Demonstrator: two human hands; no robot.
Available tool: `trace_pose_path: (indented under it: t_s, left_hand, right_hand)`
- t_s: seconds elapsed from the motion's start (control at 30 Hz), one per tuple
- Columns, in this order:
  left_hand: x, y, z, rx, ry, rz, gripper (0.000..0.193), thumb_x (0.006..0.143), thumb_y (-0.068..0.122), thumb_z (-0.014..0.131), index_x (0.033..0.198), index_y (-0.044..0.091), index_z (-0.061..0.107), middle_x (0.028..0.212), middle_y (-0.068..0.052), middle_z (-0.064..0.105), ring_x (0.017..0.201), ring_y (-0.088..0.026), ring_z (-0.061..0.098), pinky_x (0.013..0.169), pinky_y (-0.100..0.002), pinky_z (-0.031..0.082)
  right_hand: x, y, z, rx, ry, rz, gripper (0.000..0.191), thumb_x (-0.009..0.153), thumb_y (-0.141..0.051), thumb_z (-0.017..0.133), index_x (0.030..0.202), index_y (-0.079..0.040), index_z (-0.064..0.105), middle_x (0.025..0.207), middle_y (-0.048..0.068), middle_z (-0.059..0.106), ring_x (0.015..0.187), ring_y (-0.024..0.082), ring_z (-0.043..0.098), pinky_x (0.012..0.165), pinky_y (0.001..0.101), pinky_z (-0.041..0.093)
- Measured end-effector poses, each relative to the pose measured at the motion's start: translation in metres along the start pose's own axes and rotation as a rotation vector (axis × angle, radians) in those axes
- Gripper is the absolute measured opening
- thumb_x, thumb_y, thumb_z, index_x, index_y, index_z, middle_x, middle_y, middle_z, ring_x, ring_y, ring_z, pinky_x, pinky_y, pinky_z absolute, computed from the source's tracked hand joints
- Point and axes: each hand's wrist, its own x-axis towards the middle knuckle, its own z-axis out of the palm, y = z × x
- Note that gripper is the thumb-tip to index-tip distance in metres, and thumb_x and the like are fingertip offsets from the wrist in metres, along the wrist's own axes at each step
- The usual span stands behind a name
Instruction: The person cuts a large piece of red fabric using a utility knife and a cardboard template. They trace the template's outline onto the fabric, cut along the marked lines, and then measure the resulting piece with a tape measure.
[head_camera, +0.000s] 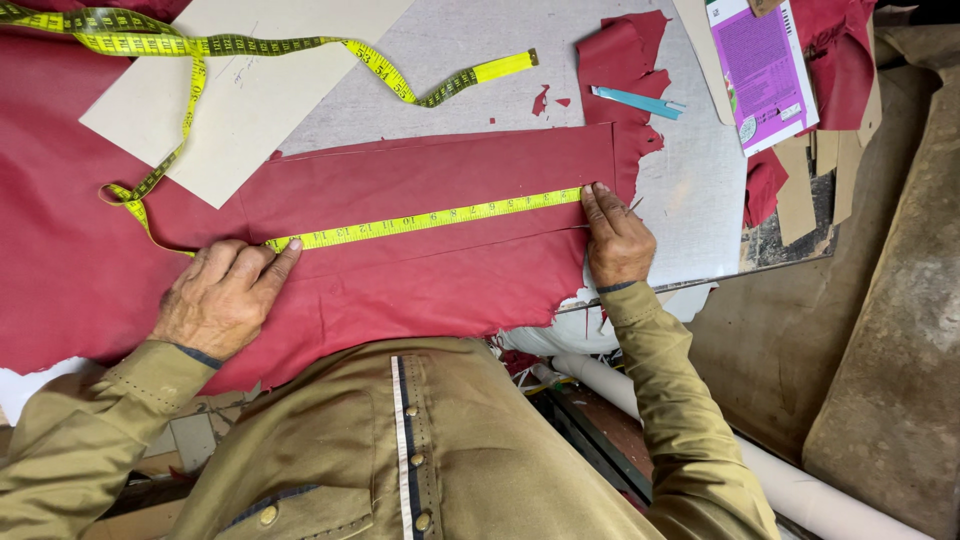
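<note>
Clearly, left hand (222, 295) pinned yellow tape measure (430, 218) flat, fingers narrow and pressing | tape lay stretched across red leather piece (400, 290) on the table (690, 190) | leather looked soft, light, floppy; best held at edges | right hand (615, 235) pinched tape end with fingertips.

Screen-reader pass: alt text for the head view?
Both hands stretch a yellow tape flat along a red leather strip: left hand pins one end, right hand the other. A beige card lies behind on the table.
</note>
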Motion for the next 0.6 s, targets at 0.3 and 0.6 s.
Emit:
trace_pose_path:
  t_s: [0.3,0.6]
  left_hand:
    - [0.0015,-0.0035,0.0024,-0.011,0.031,0.040,0.047,0.090,0.011,0.059,0.136,0.008,0.068,0.108,-0.004,0.061,0.105,-0.024,0.055,0.091,-0.039,0.053]
    - [0.0013,-0.0091,0.0020,-0.015,0.025,0.046,0.048,0.090,0.016,0.054,0.136,0.005,0.065,0.109,-0.004,0.061,0.109,-0.025,0.055,0.091,-0.040,0.050]
  right_hand:
    - [-0.0002,-0.0016,0.0005,0.012,-0.012,0.011,0.048,0.083,0.014,0.061,0.126,-0.003,0.075,0.122,0.017,0.073,0.112,0.032,0.073,0.095,0.0395,0.060]
    - [0.0013,-0.0044,0.0071,0.030,0.005,0.000,0.043,0.089,0.012,0.063,0.126,-0.004,0.076,0.121,0.017,0.074,0.111,0.032,0.074,0.096,0.0396,0.060]
